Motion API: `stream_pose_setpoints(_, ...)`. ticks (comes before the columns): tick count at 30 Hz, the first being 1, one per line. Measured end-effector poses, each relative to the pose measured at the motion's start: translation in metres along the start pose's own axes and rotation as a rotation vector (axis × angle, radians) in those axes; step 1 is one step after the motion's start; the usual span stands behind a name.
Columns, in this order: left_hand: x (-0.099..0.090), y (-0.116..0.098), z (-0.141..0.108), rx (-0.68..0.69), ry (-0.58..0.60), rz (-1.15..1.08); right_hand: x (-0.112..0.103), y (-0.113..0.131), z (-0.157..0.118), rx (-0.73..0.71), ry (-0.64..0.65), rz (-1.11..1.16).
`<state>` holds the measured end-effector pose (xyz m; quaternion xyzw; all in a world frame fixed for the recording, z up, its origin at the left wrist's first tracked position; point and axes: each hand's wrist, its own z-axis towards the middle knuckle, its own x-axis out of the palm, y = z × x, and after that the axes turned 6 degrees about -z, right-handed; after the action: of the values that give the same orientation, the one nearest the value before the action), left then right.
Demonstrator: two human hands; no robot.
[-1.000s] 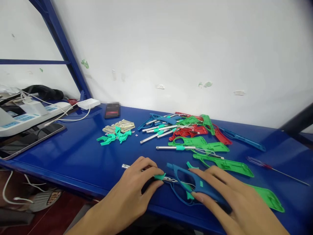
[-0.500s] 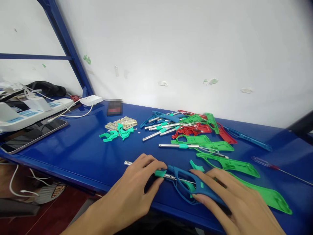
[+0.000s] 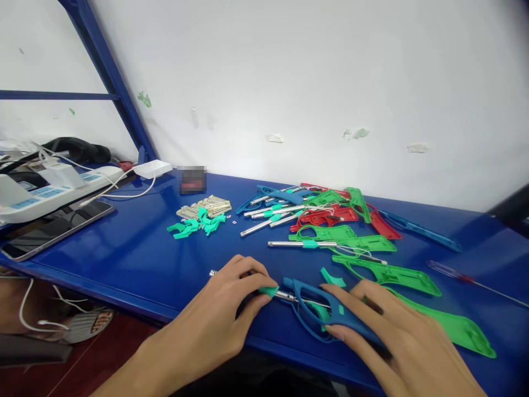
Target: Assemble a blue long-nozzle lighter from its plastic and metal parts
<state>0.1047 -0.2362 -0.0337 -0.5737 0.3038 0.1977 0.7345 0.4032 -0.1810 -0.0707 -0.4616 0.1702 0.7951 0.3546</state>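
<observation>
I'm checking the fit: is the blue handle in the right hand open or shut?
Open at the front: the blue handle shows two finger loops standing apart.

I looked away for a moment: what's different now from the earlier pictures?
The left hand has drawn slightly left, away from the blue handle, its fingers still pinching the teal piece by the metal tube. Nothing was newly grasped or let go. The right hand keeps the handle; the screwdriver stayed put.
</observation>
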Motion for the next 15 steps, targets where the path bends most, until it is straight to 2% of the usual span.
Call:
stream_pose_setpoints(5,0.004,0.001,0.003,0.055,-0.022,-0.013,-0.004,0.0,0.003,-0.024,-0.037,-0.001)
stream_pose_setpoints(11,-0.001,-0.001,-0.002,-0.01,-0.03,0.02,-0.005,0.001,0.008,-0.037,-0.059,-0.015)
stream_pose_setpoints(15,-0.002,0.003,0.001,0.011,-0.035,0.093,-0.008,0.0,0.012,-0.061,-0.081,0.005)
